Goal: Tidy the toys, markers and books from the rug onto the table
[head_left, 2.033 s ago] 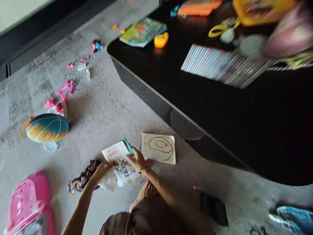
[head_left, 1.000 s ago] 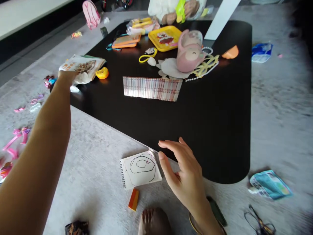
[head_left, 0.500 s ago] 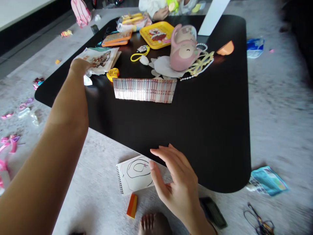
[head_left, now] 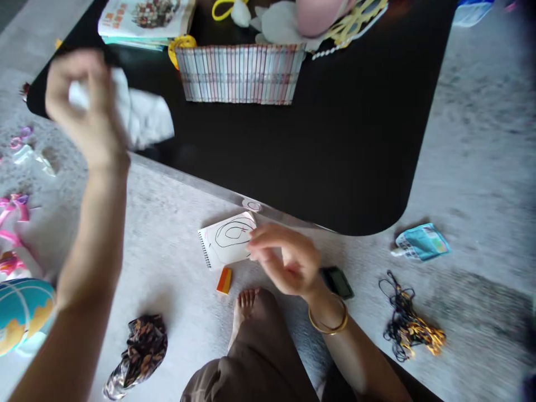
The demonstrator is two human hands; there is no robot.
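Observation:
My left hand (head_left: 86, 106), blurred by motion, is closed on a crumpled white tissue (head_left: 146, 117) above the left part of the black table (head_left: 335, 151). My right hand (head_left: 287, 257) hovers past the table's near edge, beside a spiral notepad (head_left: 229, 240) with drawn loops; its fingers are curled with thumb and fingertips close together, and anything between them is too small to make out. A row of thin, upright cards or booklets (head_left: 240, 75) stands on the table. Behind my left hand lies a stack of books (head_left: 146, 19), with a yellow ring-shaped item (head_left: 181, 47) beside it.
A pink toy (head_left: 320, 17) and white beads lie at the table's back. On the floor are an orange block (head_left: 224, 280), a dark phone-like object (head_left: 337, 282), tangled cords (head_left: 406, 324), a blue packet (head_left: 422, 243), dark patterned cloth (head_left: 140, 354) and a globe-like ball (head_left: 25, 315).
The view has tilted down. My left hand has come away from the book stack toward the near edge with the white tissue. The fingers of my right hand have curled in.

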